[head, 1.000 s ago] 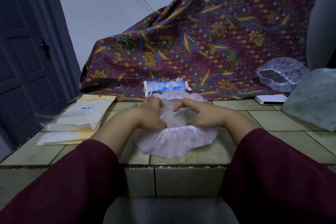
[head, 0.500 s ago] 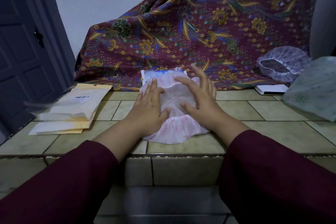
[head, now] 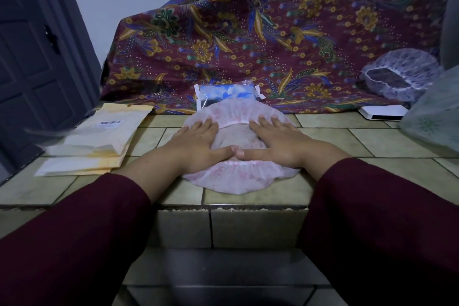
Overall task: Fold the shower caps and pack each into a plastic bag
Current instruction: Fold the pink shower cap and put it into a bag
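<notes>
Envelopes (head: 99, 141) left of cap (head: 236, 179); packet (head: 226, 94) behind.

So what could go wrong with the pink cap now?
1. Both hands, left hand and right hand, only press the pink cap flat; its ruffled rim may spring back once they lift.
2. The cap's near rim lies close to the counter edge, so a tug might slide it off.
3. Its far rim overlaps the blue packet, which could get dragged along.

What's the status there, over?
Left hand and right hand flat on pink shower cap. Cap spread, unfolded. Bagged blue cap touching behind.
</notes>
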